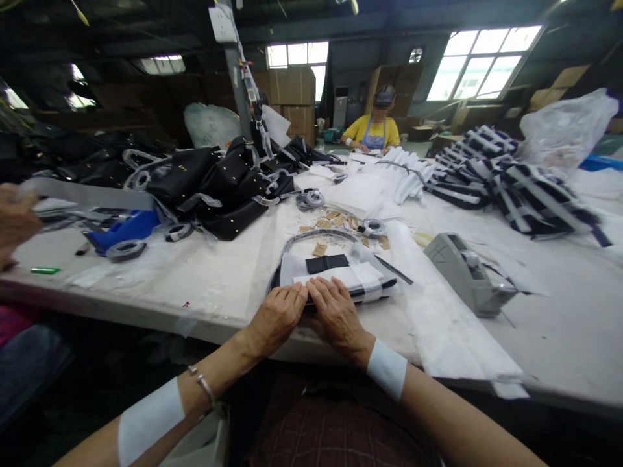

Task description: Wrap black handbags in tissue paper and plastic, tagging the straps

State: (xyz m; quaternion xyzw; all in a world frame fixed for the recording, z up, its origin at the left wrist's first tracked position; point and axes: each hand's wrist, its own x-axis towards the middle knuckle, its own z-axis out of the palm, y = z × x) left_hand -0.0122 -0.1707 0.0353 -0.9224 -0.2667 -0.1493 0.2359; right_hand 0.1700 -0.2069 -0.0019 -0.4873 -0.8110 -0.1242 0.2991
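In front of me a black handbag [363, 296] lies flat at the table's near edge, its wrapped handle [321, 233] arching away from me. White wrapping sheet [360, 275] covers most of it, and a small black strap tab [327, 263] shows on top. My left hand [280, 314] and my right hand [338, 314] sit side by side, thumbs hidden below, fingers curled over the near edge of the bag and its sheet. Just right of the bag lies a dark, thin pointed tool [393, 269], perhaps scissors or a blade.
A grey tape dispenser [467, 272] stands at right beside a long white sheet [448, 318]. Black bags [209, 181] are heaped at left, near a blue tape dispenser [124, 230]. Small brown tags [335, 220] lie behind. A co-worker's hand [17, 220] is far left; another person [374, 130] sits opposite.
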